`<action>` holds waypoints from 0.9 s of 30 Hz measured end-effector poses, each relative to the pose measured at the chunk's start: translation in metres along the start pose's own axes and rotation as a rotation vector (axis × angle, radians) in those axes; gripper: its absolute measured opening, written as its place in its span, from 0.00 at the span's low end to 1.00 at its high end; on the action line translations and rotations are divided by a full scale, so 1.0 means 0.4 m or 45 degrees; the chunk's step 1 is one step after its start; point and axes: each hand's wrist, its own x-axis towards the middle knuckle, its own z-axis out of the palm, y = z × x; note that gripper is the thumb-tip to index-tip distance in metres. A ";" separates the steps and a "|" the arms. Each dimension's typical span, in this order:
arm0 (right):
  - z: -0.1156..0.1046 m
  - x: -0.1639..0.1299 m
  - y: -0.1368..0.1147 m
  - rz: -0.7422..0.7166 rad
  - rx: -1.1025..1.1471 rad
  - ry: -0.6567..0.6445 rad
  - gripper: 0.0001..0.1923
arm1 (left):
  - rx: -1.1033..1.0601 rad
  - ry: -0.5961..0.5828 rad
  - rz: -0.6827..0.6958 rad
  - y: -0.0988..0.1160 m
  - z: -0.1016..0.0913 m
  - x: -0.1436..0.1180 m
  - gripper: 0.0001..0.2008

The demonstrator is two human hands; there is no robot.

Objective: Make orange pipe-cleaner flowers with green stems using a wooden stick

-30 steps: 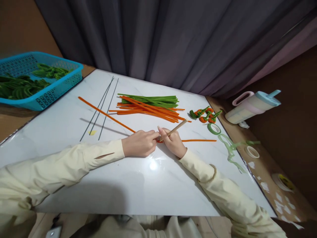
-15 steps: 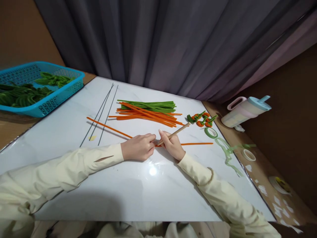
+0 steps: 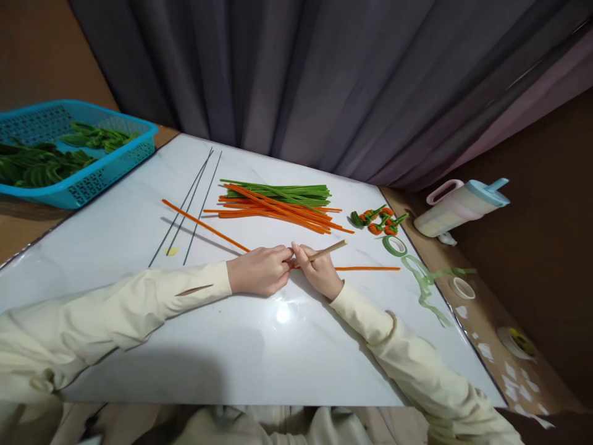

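My left hand (image 3: 262, 271) is closed on an orange pipe cleaner (image 3: 204, 224), whose left end rises a little off the white table (image 3: 185, 346). Close against it, my right hand (image 3: 320, 270) grips a thin wooden stick (image 3: 330, 250) between thumb and fingers. The pipe cleaner's other end comes out to the right of this hand, near the table. How it meets the stick is hidden by my fingers. Beyond my hands lie a pile of orange pipe cleaners (image 3: 278, 216) and a bunch of green pipe cleaners (image 3: 301, 194).
Several small orange-and-green shapes (image 3: 382, 220) lie right of the piles, beside a roll of green tape (image 3: 395, 246). Three thin dark wires (image 3: 191, 201) lie at left. A blue basket (image 3: 115, 162) holds green pieces. A lidded cup (image 3: 461, 207) stands at right.
The stick in my right hand has swung, its free end now lower and nearer to me. The pipe cleaner's left end has lifted off the table. The view has tilted slightly.
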 end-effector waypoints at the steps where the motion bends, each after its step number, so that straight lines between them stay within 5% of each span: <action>1: -0.002 0.000 -0.001 0.007 0.005 0.011 0.25 | 0.006 0.003 0.002 0.000 0.000 0.000 0.13; 20: 0.002 -0.004 0.001 0.005 -0.008 -0.106 0.22 | -0.008 -0.007 0.012 0.000 0.000 0.003 0.12; 27: -0.001 0.008 -0.009 0.083 0.081 -0.003 0.25 | 0.017 0.026 -0.004 0.003 0.000 -0.003 0.11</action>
